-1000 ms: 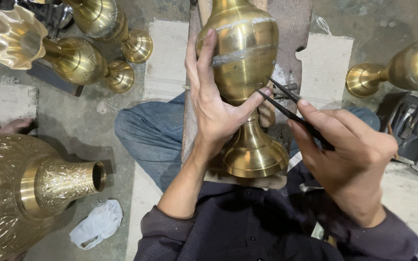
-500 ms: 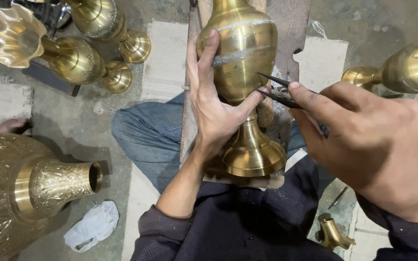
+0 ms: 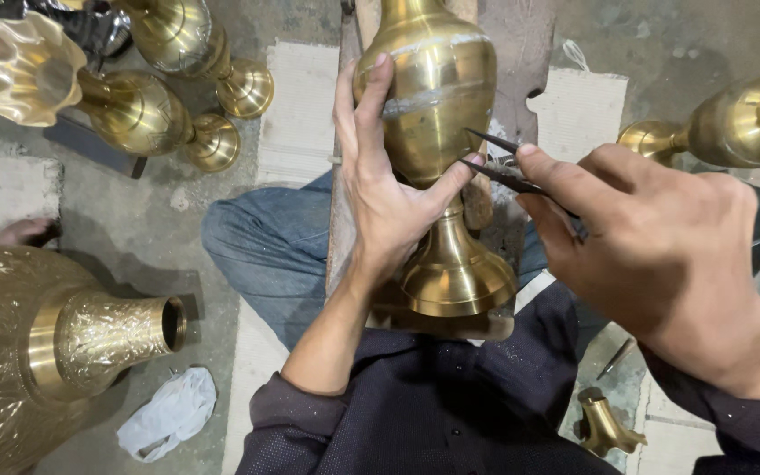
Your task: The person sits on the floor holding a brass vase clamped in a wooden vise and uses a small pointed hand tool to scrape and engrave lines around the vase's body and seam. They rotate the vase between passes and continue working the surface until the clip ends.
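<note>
A tall brass vase (image 3: pixel 437 97) lies on a wooden plank across my lap, its flared foot (image 3: pixel 457 280) toward me. A pale band runs around its belly. My left hand (image 3: pixel 380 193) wraps the vase's left side, fingers stretched up over the belly and thumb pressed against its lower right. My right hand (image 3: pixel 661 255) grips a dark two-pronged metal divider (image 3: pixel 499 163), whose pointed tips sit at the vase's right side, next to my left thumb.
Two brass vases (image 3: pixel 138 101) lie at the upper left, one with a fluted rim. A large embossed brass vessel (image 3: pixel 63 343) fills the lower left, beside a white rag (image 3: pixel 169 413). Another brass vase (image 3: pixel 732 123) lies at the right. A small brass piece (image 3: pixel 604 427) sits by my right knee.
My right hand has risen and come closer to the camera, bringing the divider's tips up along the vase's right side. My left hand stays on the vase.
</note>
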{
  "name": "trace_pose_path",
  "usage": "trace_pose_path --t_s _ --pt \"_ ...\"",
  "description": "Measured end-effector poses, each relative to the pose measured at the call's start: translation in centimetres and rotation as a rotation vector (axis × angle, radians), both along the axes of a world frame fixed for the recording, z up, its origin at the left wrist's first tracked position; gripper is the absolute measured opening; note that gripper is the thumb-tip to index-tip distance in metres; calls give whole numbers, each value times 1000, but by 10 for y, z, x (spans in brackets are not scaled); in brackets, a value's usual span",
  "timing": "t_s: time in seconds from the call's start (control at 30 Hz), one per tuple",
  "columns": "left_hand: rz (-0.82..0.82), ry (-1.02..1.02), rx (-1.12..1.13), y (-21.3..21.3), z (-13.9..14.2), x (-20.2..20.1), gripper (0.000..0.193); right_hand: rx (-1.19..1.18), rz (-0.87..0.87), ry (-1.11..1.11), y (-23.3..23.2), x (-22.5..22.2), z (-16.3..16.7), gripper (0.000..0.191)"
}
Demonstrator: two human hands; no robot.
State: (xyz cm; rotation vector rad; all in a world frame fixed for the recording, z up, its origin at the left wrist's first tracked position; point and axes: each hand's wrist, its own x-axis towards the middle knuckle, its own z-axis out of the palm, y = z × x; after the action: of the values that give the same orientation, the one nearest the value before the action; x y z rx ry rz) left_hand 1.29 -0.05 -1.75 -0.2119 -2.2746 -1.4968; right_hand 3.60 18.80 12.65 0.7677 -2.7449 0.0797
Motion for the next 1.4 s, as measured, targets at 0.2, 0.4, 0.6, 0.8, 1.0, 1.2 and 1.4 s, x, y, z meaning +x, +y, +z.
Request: trace_pose_path --t_s 0.2,0.4,0.6,0.8,1.0,1.2,1.4 --pt "66 -20 -161 0 8 -9 119 -388 29 -151 4 1 7 35" --pt "135 -47 -157 7 9 -12 105 -343 -82 -124 0 -2 6 38" --pt "147 -12 -93 10 6 -14 101 -377 -66 -146 -2 -6 6 37" --pt "140 4 -77 9 3 -15 101 -322 -77 -119 -4 -6 4 37" --pt "135 12 -78 9 4 -14 100 -304 -75 -115 -4 -6 4 36" --pt "127 28 -63 9 4 -14 99 -298 -78 -104 -4 -5 4 37" --pt "128 32 -49 10 3 -15 99 -288 -80 -108 -5 -4 5 37"
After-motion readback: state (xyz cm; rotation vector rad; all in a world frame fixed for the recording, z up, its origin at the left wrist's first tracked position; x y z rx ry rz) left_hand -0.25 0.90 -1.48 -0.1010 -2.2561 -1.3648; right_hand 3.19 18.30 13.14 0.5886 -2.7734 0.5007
